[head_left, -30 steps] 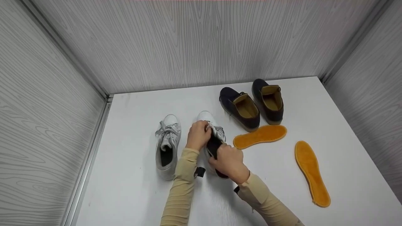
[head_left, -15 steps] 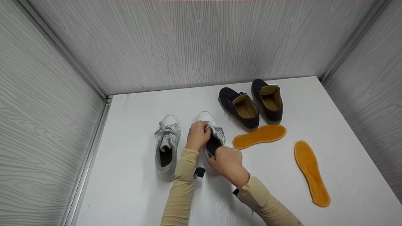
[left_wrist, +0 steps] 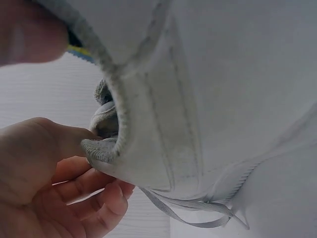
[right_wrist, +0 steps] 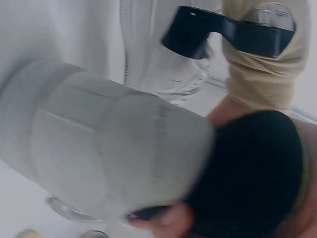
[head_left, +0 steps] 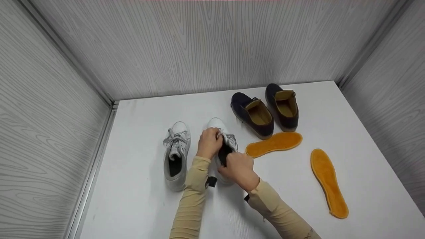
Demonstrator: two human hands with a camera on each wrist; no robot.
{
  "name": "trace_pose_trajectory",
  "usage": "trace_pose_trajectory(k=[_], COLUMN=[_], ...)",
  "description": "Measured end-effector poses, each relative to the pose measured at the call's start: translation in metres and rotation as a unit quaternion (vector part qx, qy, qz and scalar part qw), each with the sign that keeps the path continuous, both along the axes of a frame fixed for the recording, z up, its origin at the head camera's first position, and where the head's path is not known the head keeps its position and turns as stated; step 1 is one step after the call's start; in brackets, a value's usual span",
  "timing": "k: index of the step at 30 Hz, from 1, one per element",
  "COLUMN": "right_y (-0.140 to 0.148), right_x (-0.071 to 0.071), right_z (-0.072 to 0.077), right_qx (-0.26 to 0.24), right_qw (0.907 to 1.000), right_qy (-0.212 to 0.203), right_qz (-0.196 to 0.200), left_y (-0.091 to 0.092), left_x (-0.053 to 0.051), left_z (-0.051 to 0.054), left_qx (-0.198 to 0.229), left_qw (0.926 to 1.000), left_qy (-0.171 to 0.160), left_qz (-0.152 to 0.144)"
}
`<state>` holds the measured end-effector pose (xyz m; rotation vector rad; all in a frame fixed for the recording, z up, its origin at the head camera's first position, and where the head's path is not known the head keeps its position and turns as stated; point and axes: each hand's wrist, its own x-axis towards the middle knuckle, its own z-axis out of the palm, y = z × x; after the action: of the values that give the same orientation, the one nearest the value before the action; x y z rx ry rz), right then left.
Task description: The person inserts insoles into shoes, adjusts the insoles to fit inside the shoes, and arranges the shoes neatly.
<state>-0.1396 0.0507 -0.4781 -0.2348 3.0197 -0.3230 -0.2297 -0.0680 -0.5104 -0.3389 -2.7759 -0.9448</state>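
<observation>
1. White, smooth-sided lace-up sneaker point(head_left: 216, 123) sits on the white tabletop point(head_left: 136, 159), between grey wood-grain panels point(head_left: 206, 46).
2. Left hand point(head_left: 210, 143) pinches the sneaker's rough-textured, padded collar edge; right hand point(head_left: 239, 167) grips a flat, round-ended black insole point(right_wrist: 255, 173) protruding from the heel opening.
3. Matching white sneaker point(head_left: 179, 127) stands to the left; plush orange insoles point(head_left: 275, 144) and dark, tan-lined shoes point(head_left: 245, 105) lie right.
4. Inside the sneaker, the black insole's far end is hidden; the right wrist view is blurred.
</observation>
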Motion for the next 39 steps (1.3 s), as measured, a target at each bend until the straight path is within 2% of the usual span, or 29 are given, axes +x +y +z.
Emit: trace_pose_trajectory(k=[3,6,15,23,30,34,39], right_y=[0.001,0.001,-0.004,-0.011,-0.011,-0.012,-0.012], right_x=[0.006,0.009,0.006,-0.006,-0.024,-0.028,-0.026], right_z=[0.009,0.016,0.008,-0.014,-0.039,-0.041,-0.04], right_qx=[0.033,0.036,-0.012,-0.05,-0.079,-0.094,-0.093], right_qw=[0.9982,0.9966,0.9998,0.997,0.9956,0.9942,0.9932], right_qy=[-0.047,-0.071,-0.008,0.052,0.052,0.052,0.068], right_qz=[0.016,0.023,0.016,0.029,-0.007,-0.008,-0.01], left_y=[0.0,0.0,-0.003,-0.002,-0.004,-0.005,-0.004], left_x=[0.0,-0.001,0.0,0.0,0.001,0.0,-0.001], left_z=[0.0,0.001,0.001,-0.002,0.0,0.0,0.001], left_qx=[-0.003,0.001,0.021,0.03,0.031,0.024,0.024], left_qw=[1.0,1.0,0.9997,0.9994,0.9993,0.9996,0.9995], left_qy=[-0.005,-0.007,-0.007,-0.01,-0.011,0.003,0.009], left_qz=[0.001,-0.002,-0.013,-0.017,-0.016,-0.012,-0.017])
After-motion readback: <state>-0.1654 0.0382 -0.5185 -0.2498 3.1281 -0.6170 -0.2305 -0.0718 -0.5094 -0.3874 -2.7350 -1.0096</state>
